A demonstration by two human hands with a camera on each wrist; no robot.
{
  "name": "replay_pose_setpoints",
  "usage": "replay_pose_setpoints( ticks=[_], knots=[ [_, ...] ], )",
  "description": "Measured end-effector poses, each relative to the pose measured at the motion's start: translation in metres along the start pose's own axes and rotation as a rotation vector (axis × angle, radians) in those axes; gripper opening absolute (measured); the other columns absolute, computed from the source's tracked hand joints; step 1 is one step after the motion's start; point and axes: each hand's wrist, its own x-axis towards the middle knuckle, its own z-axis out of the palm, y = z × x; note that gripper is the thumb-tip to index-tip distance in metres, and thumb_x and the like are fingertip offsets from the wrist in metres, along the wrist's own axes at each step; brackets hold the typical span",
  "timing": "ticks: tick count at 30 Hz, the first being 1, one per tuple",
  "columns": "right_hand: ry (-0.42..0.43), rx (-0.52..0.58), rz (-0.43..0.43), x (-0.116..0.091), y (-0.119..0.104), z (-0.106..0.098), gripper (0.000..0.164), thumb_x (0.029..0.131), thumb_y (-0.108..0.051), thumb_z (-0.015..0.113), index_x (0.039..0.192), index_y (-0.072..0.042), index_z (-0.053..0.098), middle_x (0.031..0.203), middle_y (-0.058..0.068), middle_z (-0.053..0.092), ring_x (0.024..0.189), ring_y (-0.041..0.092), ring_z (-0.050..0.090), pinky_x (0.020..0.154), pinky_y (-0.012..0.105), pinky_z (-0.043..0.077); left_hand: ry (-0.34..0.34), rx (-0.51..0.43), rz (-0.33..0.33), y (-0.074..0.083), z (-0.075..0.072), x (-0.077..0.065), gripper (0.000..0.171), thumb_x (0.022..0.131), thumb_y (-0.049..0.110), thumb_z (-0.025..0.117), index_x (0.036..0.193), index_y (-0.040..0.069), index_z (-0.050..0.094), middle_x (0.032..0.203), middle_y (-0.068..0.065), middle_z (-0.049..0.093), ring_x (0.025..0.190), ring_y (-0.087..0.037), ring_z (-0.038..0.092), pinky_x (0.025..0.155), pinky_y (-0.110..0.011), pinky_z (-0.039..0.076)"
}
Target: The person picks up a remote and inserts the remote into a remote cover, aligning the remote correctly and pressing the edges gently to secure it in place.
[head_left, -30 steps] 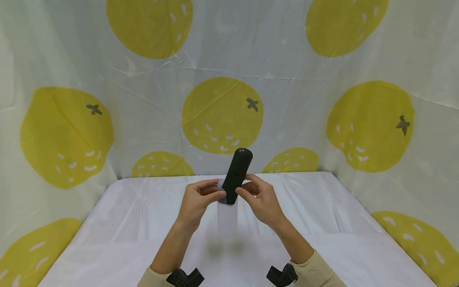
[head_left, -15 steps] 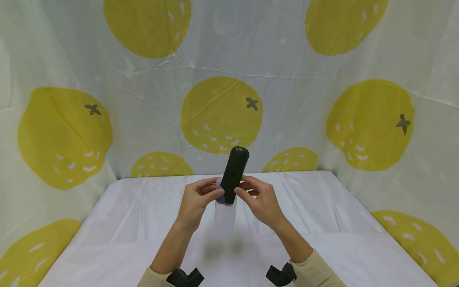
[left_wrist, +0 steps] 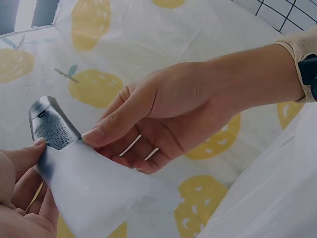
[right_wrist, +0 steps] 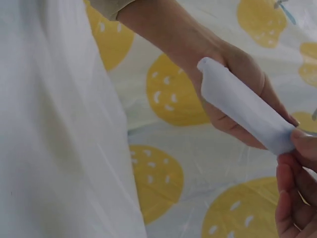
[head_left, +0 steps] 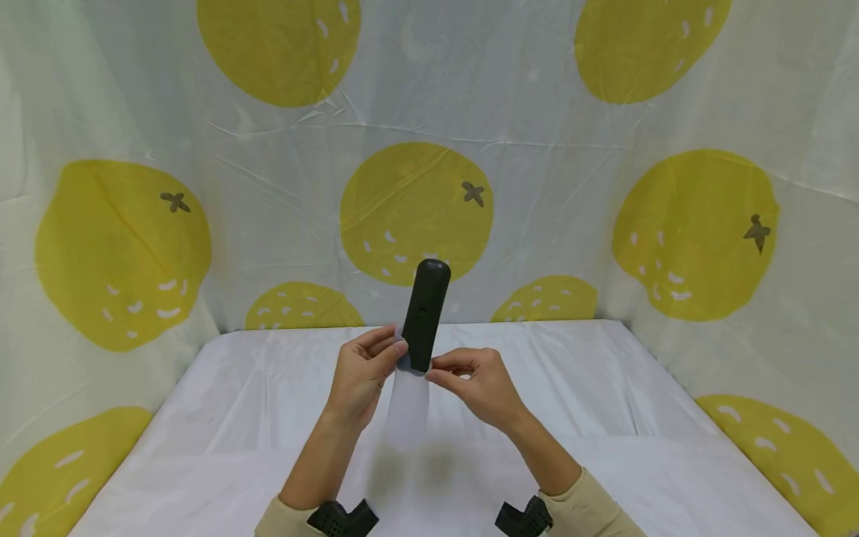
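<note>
A long black remote control [head_left: 428, 313] stands nearly upright, leaning slightly right, above the table. Its lower end overlaps the mouth of a limp, whitish see-through plastic sleeve [head_left: 408, 406] that hangs below it. My left hand [head_left: 362, 373] pinches the remote and the sleeve's edge together, thumb in front. With thumb and fingertips my right hand [head_left: 479, 384] pinches the sleeve's rim at the remote's lower right corner. In the left wrist view, small print shows on the remote [left_wrist: 54, 130] above the sleeve [left_wrist: 94, 183]. Only the sleeve [right_wrist: 242, 109] shows between the hands in the right wrist view.
White cloth [head_left: 268, 403] covers the table. A pale curtain [head_left: 537, 186] printed with yellow lemons stands around its back and sides. Black wrist mounts [head_left: 345, 518] sit at both sleeve cuffs. A dark wire grid [left_wrist: 287, 15] shows at the left wrist view's top right.
The remote has shifted left and up and become more upright, with the sleeve swinging left. My right hand has moved left and lower on the sleeve's rim; my left hand shifted slightly left.
</note>
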Motion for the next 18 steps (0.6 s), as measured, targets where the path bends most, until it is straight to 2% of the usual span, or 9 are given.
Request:
replay_pose_setpoints(
  ticks=[5, 10, 15, 18],
  knots=[
    [-0.022, 0.045, 0.033, 0.0006, -0.0012, -0.0019, 0.009, 0.09, -0.001, 0.079, 0.099, 0.0, 0.082, 0.09, 0.009, 0.077, 0.078, 0.02, 0.071, 0.067, 0.029, 0.058, -0.029, 0.024, 0.015, 0.0, 0.0003, -0.0002, 0.033, 0.095, -0.014, 0.066, 0.127, -0.016, 0.062, 0.102, -0.011, 0.076, 0.092, -0.02, 0.074, 0.089, -0.034, 0.059],
    [-0.012, 0.015, 0.075, 0.0005, -0.0019, -0.0024, 0.007, 0.093, -0.003, 0.077, 0.098, -0.001, 0.082, 0.089, 0.004, 0.077, 0.075, 0.021, 0.07, 0.068, 0.03, 0.058, -0.027, 0.119, 0.055, -0.0015, -0.0013, 0.0006, 0.037, 0.092, -0.011, 0.071, 0.127, -0.017, 0.063, 0.102, -0.011, 0.076, 0.093, -0.019, 0.074, 0.09, -0.033, 0.058],
    [0.089, 0.077, 0.164, 0.0, -0.0072, -0.0023, 0.008, 0.094, -0.002, 0.075, 0.099, 0.003, 0.08, 0.09, 0.012, 0.076, 0.082, 0.027, 0.07, 0.077, 0.031, 0.059, -0.005, 0.252, 0.116, -0.0039, -0.0011, 0.0006, 0.036, 0.089, -0.008, 0.077, 0.123, -0.013, 0.068, 0.104, -0.016, 0.075, 0.093, -0.017, 0.072, 0.087, -0.03, 0.059],
    [0.155, 0.074, 0.179, 0.0002, -0.0098, -0.0007, 0.007, 0.093, -0.002, 0.076, 0.096, 0.002, 0.08, 0.086, 0.011, 0.075, 0.08, 0.025, 0.069, 0.074, 0.03, 0.058, -0.02, 0.265, 0.137, -0.0049, 0.0, 0.001, 0.034, 0.088, -0.007, 0.078, 0.121, -0.012, 0.07, 0.106, -0.019, 0.075, 0.093, -0.019, 0.072, 0.086, -0.031, 0.059]
  ],
)
